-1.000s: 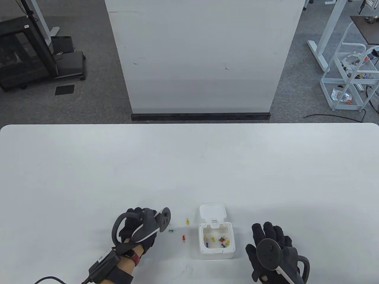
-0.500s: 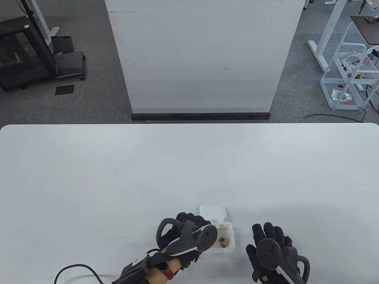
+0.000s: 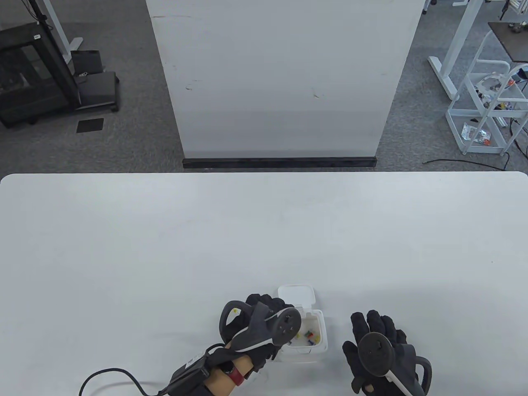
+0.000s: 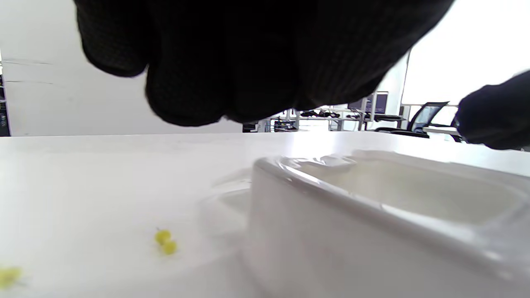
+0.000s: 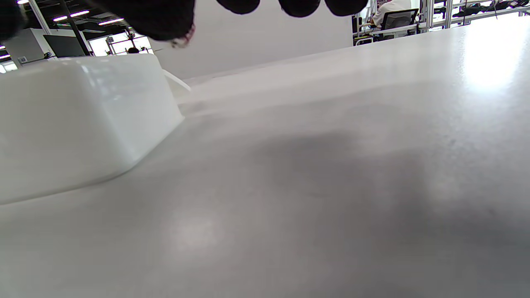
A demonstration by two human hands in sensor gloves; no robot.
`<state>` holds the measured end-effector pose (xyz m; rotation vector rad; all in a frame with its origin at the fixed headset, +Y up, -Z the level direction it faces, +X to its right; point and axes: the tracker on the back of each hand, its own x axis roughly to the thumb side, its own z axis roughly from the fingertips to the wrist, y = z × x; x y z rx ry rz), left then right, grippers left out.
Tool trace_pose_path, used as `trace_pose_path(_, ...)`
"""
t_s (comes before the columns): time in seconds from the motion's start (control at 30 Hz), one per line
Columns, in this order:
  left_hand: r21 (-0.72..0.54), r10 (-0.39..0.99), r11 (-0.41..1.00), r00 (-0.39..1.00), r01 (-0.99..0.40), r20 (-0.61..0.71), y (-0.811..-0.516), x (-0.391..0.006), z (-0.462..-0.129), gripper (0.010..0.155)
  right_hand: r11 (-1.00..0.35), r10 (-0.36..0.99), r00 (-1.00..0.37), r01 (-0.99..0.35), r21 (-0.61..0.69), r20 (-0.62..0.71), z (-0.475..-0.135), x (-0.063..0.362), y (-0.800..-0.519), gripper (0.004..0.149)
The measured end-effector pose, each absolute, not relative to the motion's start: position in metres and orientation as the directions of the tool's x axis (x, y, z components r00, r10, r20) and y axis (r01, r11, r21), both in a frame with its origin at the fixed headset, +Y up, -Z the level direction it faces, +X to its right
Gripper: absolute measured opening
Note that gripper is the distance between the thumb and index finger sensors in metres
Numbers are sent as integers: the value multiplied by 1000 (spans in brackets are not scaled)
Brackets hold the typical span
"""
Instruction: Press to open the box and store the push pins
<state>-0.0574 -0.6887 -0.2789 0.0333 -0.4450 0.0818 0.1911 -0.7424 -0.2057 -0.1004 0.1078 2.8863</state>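
Two loose yellow push pins [image 4: 165, 242] remain on the white worktop [image 3: 264, 231] near its front edge, beside the small white plastic box [image 3: 319, 344]. Its lid [image 3: 296, 295] is open. The gloved left hand [image 3: 258, 330] has moved over it; whether its fingers [image 4: 186, 78] hold a pin, I cannot tell. The right hand [image 3: 381, 350] rests flat, holding nothing.

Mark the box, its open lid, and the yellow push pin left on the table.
box [image 3: 323, 340], table view, right rim.
lid [image 3: 296, 295], table view, inner face of the raised flap.
yellow push pin [image 4: 165, 242], left wrist view, its head, left of the box.
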Motion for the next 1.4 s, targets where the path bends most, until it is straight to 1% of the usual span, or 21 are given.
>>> trace_pose_path(0.1, -31, 60, 998, 941, -53, 333, -689, -84, -293, 38, -965, 250, -965, -255, 67, -79, -206, 191, -742, 70)
trace_pose_path(0.17, -55, 36, 998, 964, -22, 262, -697, -106, -304, 39, -963, 254, -964, -260, 71, -81, -206, 191, -743, 70)
trace_pose_path(0.3, -125, -6, 992, 977, 34, 214, -720, -130, -313, 42, -962, 255, -963, -261, 81, -82, -207, 191, -743, 70)
trace_pose_path(0.37, -112, -14, 993, 979, 37, 205, -728, -134, -314, 45, -961, 256, -963, -262, 85, -84, -208, 191, -743, 70)
trace_pose_path(0.57, -153, -24, 987, 979, 56, 201, -747, -134, -322, 46, -960, 258, -963, -265, 88, -83, -208, 191, -743, 70)
trace_pose_path(0.63, -157, -45, 985, 978, 78, 205, -750, -131, -323, 42, -960, 258, -962, -265, 89, -84, -208, 192, -743, 70)
trace_pose_path(0.7, -121, -70, 988, 976, 96, 207, -753, -128, -322, 38, -960, 257, -963, -265, 91, -84, -208, 191, -743, 70)
trace_pose_path(0.77, -104, -91, 988, 973, 115, 212, -754, -126, -322, 38, -961, 255, -963, -262, 92, -84, -208, 192, -743, 70)
trace_pose_path(0.9, -120, -119, 982, 970, 146, 211, -756, -122, -323, 39, -960, 256, -963, -263, 93, -85, -208, 192, -743, 70)
trace_pose_path(1.0, -104, -184, 972, 958, 211, 222, -757, -117, -324, 40, -960, 255, -963, -263, 94, -86, -208, 192, -743, 70)
trace_pose_path(1.1, -109, -184, 971, 958, 211, 219, -757, -115, -325, 40, -961, 255, -963, -263, 90, -88, -208, 192, -743, 70)
trace_pose_path(1.2, -126, -216, 961, 952, 247, 219, -754, -113, -325, 39, -962, 251, -964, -259, 91, -90, -208, 192, -743, 70)
trace_pose_path(1.27, -130, -210, 962, 955, 240, 210, -754, -115, -324, 39, -961, 252, -963, -261, 93, -92, -207, 191, -743, 70)
trace_pose_path(1.4, -94, -185, 974, 963, 206, 194, -754, -117, -326, 38, -961, 251, -964, -259, 94, -92, -207, 191, -743, 70)
